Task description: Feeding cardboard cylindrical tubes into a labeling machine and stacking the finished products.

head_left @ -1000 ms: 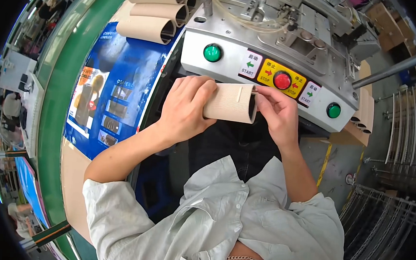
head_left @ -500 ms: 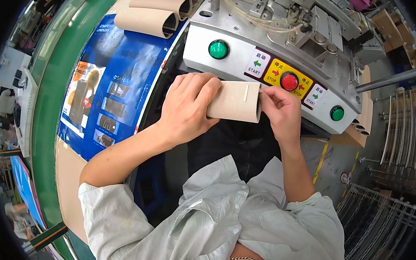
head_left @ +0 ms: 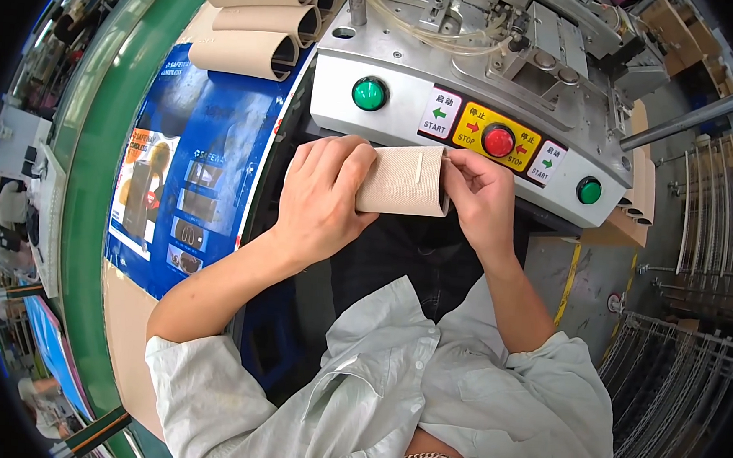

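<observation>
My left hand [head_left: 323, 188] is wrapped round the left part of a beige oval tube [head_left: 407, 185] with a mesh-like textured surface and a pale narrow slot or strip near its right end. The tube lies sideways in front of the machine's panel. At its open right end, my right hand [head_left: 479, 198] has its thumb and fingers pinched together, the fingertips against the rim. Whatever those fingertips hold is too small or too hidden to make out.
A metal machine [head_left: 476, 76] stands ahead, with a green button [head_left: 370, 93], a red button [head_left: 499, 140] and another green button [head_left: 589, 190]. Several similar beige tubes [head_left: 239, 53] are stacked on blue printed board [head_left: 214, 119] at left. Wire racks [head_left: 667, 398] stand right.
Against the machine, both hands and the tube sit slightly lower, nearer to me. The whole view has shifted a little; the grip on the tube looks the same.
</observation>
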A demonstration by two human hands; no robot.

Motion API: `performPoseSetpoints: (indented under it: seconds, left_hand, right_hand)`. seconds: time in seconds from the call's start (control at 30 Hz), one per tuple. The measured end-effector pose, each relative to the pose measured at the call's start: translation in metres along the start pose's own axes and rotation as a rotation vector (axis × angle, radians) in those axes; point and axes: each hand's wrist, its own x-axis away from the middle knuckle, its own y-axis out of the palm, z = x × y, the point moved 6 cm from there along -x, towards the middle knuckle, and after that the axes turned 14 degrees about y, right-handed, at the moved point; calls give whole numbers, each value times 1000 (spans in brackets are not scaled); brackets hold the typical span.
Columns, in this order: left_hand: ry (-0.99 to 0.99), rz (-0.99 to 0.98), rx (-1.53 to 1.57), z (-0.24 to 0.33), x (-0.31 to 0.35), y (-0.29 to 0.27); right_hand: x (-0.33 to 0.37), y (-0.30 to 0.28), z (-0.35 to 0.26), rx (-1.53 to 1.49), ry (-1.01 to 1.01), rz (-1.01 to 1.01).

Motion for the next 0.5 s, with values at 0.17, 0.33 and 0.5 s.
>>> performPoseSetpoints:
  seconds: [0.17, 0.33, 0.5]
  left_hand:
    - [-1, -1, -23, -1, -1, -1]
    - [-10, -25, -27, -3, 0, 0]
    - [-88, -43, 59, -4, 1, 3]
  right_hand:
    - [-3, 4, 4, 13, 30, 18]
    - [-6, 4, 10, -14, 55, -10]
    - [-5, -2, 7, -93, 11, -34]
